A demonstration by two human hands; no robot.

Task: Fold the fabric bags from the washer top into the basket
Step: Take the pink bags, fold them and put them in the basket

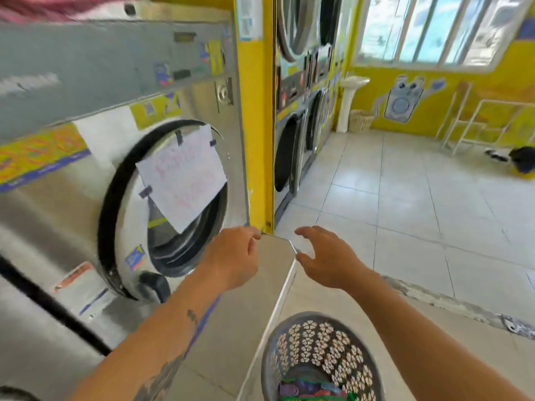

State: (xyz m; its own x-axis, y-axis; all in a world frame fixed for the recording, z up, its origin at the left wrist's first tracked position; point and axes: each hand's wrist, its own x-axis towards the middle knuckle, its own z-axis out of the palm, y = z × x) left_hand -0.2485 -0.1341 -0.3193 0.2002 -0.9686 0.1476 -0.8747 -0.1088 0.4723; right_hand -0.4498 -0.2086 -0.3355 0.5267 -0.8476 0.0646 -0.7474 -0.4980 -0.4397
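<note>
A grey perforated laundry basket (321, 340) stands on the floor at the bottom centre, with colourful folded fabric (312, 389) lying in its bottom. Pink fabric (55, 7) shows blurred on the washer top at the upper left corner. My left hand (234, 256) hovers in front of the washer, fingers loosely curled, holding nothing. Beside it, my right hand (327, 256) is spread with fingers apart, also empty. Both hands are above and beyond the basket.
A steel front-load washer (95, 198) with a paper note (182, 175) taped on its door fills the left. A yellow pillar (256, 125) and stacked machines (298, 111) stand behind. Tiled floor (419, 204) stretches right, with a white rack (477, 123) and a dark bag (521, 159).
</note>
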